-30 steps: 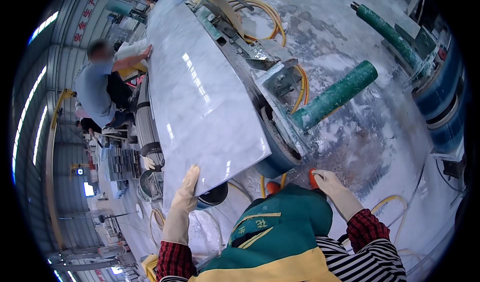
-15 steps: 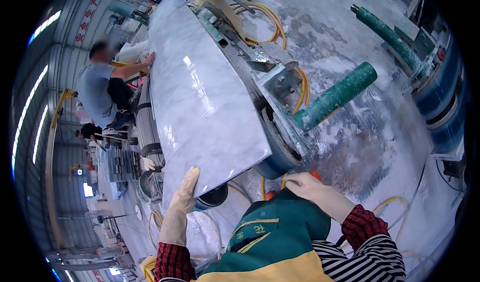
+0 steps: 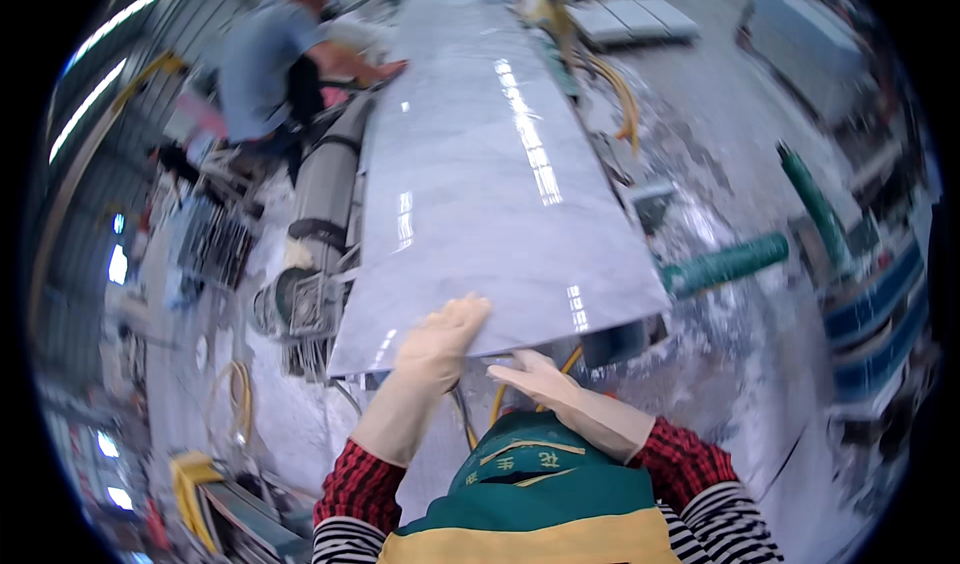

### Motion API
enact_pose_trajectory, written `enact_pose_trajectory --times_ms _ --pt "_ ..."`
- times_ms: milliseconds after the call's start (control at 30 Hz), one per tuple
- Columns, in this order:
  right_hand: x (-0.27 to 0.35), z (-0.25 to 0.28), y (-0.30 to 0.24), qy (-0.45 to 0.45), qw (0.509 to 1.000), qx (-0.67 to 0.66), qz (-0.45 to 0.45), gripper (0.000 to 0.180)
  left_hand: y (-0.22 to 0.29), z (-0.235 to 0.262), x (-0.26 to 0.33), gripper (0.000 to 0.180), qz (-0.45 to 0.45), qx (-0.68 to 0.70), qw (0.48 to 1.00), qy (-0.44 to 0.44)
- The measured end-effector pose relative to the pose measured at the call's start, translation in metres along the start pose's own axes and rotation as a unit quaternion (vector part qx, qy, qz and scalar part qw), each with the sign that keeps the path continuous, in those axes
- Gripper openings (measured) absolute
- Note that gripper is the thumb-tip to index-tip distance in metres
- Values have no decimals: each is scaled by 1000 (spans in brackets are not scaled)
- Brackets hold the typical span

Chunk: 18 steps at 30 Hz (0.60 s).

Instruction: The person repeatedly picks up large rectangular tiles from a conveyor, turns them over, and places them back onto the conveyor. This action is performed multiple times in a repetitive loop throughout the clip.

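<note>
A long, glossy pale stone slab (image 3: 470,194) with light reflections stretches away from me, its near edge just in front of my body. My left hand (image 3: 440,342), in a cream rubber glove, lies on top of the slab by that near edge, fingers stretched forward. Just below the edge, to its right, is my right hand (image 3: 543,382) in a matching glove. Its fingers point left with the thumb apart; I cannot tell whether the fingertips touch the slab's edge. Neither hand holds anything visible.
A co-worker (image 3: 265,69) at the slab's far left rests a hand on it. A grey roller (image 3: 325,189) runs along the left side. Green cylinders (image 3: 728,264) project at right, near blue drum-like machinery (image 3: 875,329). Yellow hoses (image 3: 240,404) lie on the floor.
My view has swung left and closer to the slab. The left hand has moved from the near left corner onto the middle of the near edge; the right hand has come up beside it.
</note>
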State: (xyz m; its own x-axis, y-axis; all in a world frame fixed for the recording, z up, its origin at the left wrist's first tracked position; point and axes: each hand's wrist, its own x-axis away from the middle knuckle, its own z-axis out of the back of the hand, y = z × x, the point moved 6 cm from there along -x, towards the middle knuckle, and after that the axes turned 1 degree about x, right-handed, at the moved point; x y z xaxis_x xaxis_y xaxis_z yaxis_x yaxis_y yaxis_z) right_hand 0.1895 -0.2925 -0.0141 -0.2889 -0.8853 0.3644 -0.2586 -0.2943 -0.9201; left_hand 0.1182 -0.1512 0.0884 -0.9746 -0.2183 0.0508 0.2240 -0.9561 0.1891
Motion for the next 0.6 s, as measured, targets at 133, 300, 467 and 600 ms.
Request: enact_pose_trajectory --times_ms 133,300,467,600 --pt "2 -22 -7 74 969 -230 52 45 2 1 18 52 -21 26 996 85" --pt "14 -9 -21 178 970 -163 39 45 -31 32 61 30 -112 113 962 224" --pt "17 -2 -27 290 940 -156 93 42 -92 53 114 25 -67 54 924 373" --pt "23 12 -12 338 921 -178 81 43 -104 39 112 20 -80 109 938 318"
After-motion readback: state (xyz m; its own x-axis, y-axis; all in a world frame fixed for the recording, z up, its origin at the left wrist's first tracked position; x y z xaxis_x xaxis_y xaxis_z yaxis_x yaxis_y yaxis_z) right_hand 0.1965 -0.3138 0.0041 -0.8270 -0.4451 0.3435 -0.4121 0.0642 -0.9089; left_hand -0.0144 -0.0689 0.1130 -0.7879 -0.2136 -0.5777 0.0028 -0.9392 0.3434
